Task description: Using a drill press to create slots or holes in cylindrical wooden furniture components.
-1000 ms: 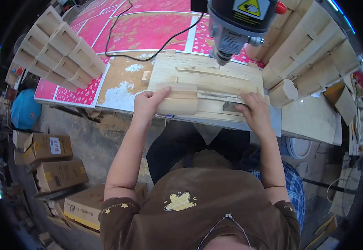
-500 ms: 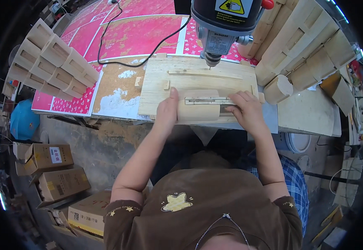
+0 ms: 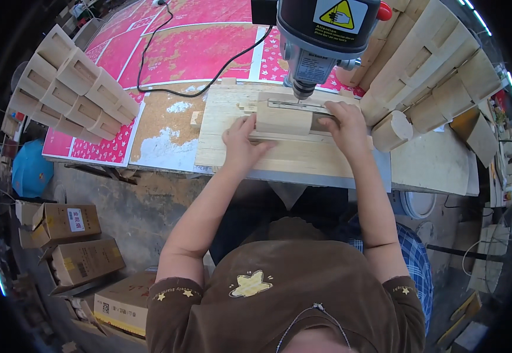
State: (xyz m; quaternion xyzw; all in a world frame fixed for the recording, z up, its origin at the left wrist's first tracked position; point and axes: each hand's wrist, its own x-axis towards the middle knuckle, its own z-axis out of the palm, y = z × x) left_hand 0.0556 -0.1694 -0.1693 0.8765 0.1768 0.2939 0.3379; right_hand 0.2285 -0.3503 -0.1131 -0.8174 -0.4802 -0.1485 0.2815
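Head view: work at the near edge of the counter [image 3: 160, 113]. One pale wooden block [image 3: 284, 122] lies lengthwise on the board [image 3: 212, 140], toward the board's far edge and below the drill [image 3: 333, 29]. Its ends point left and right.

Left hand [image 3: 245, 142]: spread, thumb apart from the fingers. Fingertips at the block's left end; thumb points right along its near side, over the board.

Right hand [image 3: 347, 126]: pinching the right end of a slim strip [image 3: 297, 106], fingers above, thumb on the near side by the block's right end. Strip runs along the block's top.

Chuck [image 3: 303, 88] points down just above the strip; cannot tell whether the bit touches it.

Surroundings: block stack [image 3: 72, 88] at the counter's left edge, rectangular recesses visible. Second, taller stack [image 3: 414, 56] toward the right edge; a single round-ended block [image 3: 392, 130] lies in front of it, near the board's right edge. Black cord [image 3: 144, 53] loops across the pink sheet [image 3: 200, 47] at the far side. Small offcut [image 3: 196, 119] just beside the board's left edge. Cartons [image 3: 85, 260] on the floor, left of the person.
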